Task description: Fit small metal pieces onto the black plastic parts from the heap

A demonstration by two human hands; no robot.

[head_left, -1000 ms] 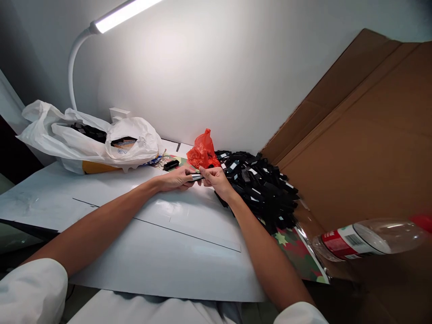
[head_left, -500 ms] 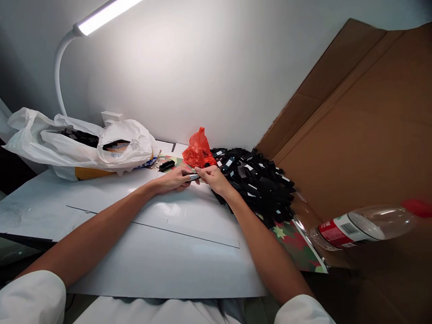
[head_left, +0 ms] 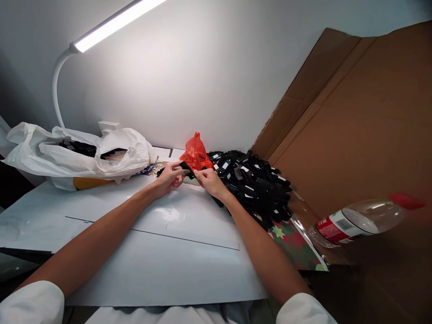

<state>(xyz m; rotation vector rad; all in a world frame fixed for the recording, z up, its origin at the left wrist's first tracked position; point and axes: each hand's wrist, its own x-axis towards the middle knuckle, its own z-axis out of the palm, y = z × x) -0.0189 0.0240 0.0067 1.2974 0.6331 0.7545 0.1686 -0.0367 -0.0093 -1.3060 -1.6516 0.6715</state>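
Black piece: a small, narrow piece (head_left: 187,168) is held tilted near the centre of the frame, pinched between the fingers of the left hand (head_left: 169,177) and the right hand (head_left: 209,180).
Black heap: flat pieces (head_left: 249,184), some white-labelled, are piled right of centre.
Bags: crinkled red plastic (head_left: 195,153) is seen beyond the hands, crumpled white plastic (head_left: 130,138) at left.
Change: a silvery face was shown half a second ago; a dark one is shown now.
Hidden: the held piece's ends are covered by fingers; the lamp (head_left: 118,24) is cut off at top.
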